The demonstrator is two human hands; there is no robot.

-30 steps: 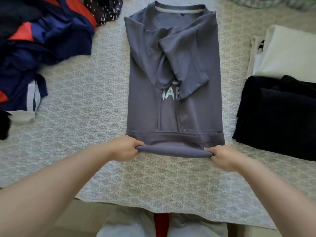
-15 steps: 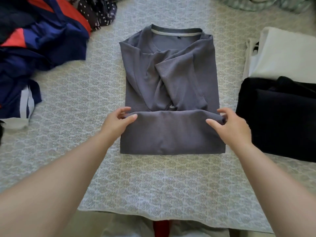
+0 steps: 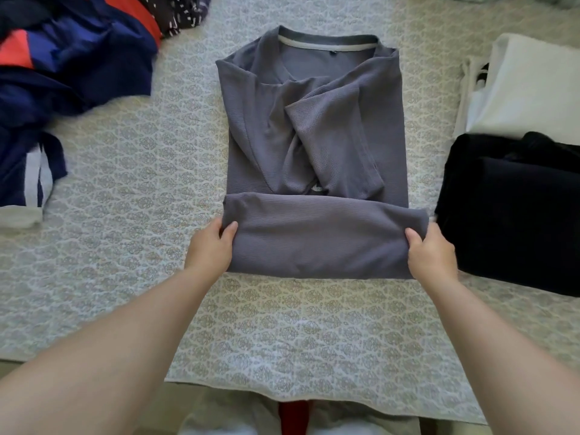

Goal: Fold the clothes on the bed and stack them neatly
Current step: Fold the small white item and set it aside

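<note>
We see the patterned bed cover point(image 3: 131, 171) filling most of the frame. At its centre lies the grey shirt point(image 3: 314, 146), sleeves crossed over the chest, its lower part folded up into a band. A heap of navy and red clothes point(image 3: 69, 58) sits at upper left; a folded black garment point(image 3: 514, 211) and a white one point(image 3: 530, 89) lie at right. Our left hand point(image 3: 210, 249) and right hand point(image 3: 431, 255) each grip an end of the folded band, thumbs on top.
</note>
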